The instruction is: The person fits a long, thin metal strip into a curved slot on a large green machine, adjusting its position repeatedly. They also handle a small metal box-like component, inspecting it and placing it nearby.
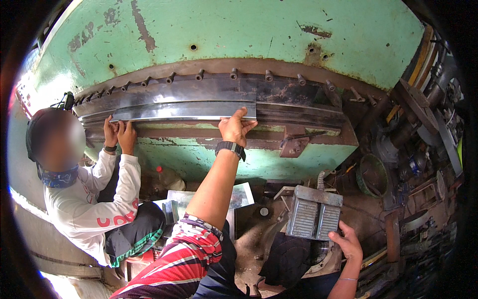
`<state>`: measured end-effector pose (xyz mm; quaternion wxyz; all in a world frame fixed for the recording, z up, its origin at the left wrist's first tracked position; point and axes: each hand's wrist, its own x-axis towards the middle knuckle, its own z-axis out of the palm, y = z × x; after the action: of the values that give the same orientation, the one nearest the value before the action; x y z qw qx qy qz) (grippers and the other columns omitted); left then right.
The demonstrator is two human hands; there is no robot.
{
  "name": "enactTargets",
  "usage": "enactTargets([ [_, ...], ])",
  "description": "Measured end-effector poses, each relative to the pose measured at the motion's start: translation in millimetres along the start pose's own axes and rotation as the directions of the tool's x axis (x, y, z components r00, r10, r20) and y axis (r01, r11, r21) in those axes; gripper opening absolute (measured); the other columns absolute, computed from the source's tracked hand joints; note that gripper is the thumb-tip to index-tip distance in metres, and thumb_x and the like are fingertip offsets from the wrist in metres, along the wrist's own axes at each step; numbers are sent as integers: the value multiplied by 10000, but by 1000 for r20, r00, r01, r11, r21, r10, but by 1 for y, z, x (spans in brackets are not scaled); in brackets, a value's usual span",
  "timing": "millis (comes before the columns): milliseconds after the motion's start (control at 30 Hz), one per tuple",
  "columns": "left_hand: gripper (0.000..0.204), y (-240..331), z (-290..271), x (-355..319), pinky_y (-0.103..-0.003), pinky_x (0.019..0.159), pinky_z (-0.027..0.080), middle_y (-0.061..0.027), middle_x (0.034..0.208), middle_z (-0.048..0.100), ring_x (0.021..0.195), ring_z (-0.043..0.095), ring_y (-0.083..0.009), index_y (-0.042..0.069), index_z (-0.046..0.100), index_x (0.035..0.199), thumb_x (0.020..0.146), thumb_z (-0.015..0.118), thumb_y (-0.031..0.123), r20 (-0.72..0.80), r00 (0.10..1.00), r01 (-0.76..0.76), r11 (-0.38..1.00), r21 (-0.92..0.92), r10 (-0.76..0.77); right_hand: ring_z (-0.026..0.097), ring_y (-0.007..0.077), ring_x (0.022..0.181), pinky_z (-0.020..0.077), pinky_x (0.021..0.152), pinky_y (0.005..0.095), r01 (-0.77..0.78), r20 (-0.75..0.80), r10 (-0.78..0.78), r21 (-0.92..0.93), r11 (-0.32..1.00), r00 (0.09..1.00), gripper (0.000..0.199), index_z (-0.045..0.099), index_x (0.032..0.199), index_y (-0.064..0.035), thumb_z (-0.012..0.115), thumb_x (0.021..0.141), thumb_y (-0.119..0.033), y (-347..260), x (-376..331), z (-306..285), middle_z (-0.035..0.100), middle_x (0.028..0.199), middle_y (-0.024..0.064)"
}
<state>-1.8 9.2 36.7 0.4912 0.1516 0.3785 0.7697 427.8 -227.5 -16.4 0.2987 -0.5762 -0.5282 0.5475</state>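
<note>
A long shiny metal strip (pixel 184 110) lies along the dark blade and bed of a green press-like machine. My left hand (pixel 234 128), with a watch on its wrist, is closed on the strip's right end, the thumb laid over the edge. At the strip's left end, a co-worker's two hands (pixel 119 134) touch its lower edge with their fingers. My right hand (pixel 348 242) is low at the right, fingers apart, beside the lower right corner of a grey double foot pedal (pixel 304 214). The thumb tip meets or overlaps the pedal's edge; some fingers are hidden.
The co-worker (pixel 89 199) sits close at left. A row of bolts (pixel 234 74) runs above the blade. A bracket (pixel 295 142) juts from the bed's front. Below stand a bottle with a red cap (pixel 170 178) and loose sheets (pixel 241 195). Metal parts and a green-rimmed round container (pixel 372 175) crowd the right.
</note>
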Motion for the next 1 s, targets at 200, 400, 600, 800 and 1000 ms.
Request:
enactTargets([
  [200, 486, -1, 1, 0, -501, 770, 656, -276, 1145, 534, 812, 649, -377, -151, 376, 1204, 896, 705, 32, -10, 1000, 7, 1000, 4, -7, 597, 167, 1092, 450, 1014, 329, 10, -12, -10, -29, 1000, 1000, 567, 628, 1307, 27, 801, 852, -264, -2, -1, 1, 681, 1191, 60],
  [400, 490, -1, -2, 3, -506, 768, 658, -276, 1164, 536, 838, 655, -393, -153, 382, 1205, 892, 710, 32, -12, 1000, 12, 1000, -2, -12, 618, 185, 1075, 468, 1008, 362, 25, -15, -26, -63, 998, 1000, 484, 640, 1283, 11, 756, 863, -200, -6, -1, 3, 699, 1175, 82],
  [600, 493, 0, 1, -1, -501, 754, 662, -274, 1141, 550, 811, 661, -382, -151, 381, 1208, 891, 713, 29, -19, 1000, 1, 1000, -3, -1, 616, 182, 1081, 465, 1010, 361, 26, -19, -26, -38, 999, 999, 488, 637, 1292, 6, 763, 868, -201, -5, -1, 3, 696, 1186, 76],
  [800, 414, 0, -1, 2, -497, 739, 661, -260, 1080, 558, 770, 660, -363, -139, 435, 1146, 890, 715, 26, -26, 1000, 9, 1000, -15, -10, 584, 161, 1117, 442, 1021, 324, -9, -10, 8, -13, 1000, 1000, 623, 616, 1328, 30, 826, 843, -300, -6, -2, 3, 665, 1233, 50],
  [1000, 375, -3, -2, 4, -503, 735, 657, -229, 1031, 551, 750, 653, -349, -137, 467, 1117, 888, 715, 26, -10, 1000, 10, 999, -32, -10, 583, 162, 1121, 446, 1016, 325, 0, -7, -1, -51, 999, 1000, 630, 621, 1324, 30, 834, 837, -308, -4, -1, 0, 668, 1229, 55],
])
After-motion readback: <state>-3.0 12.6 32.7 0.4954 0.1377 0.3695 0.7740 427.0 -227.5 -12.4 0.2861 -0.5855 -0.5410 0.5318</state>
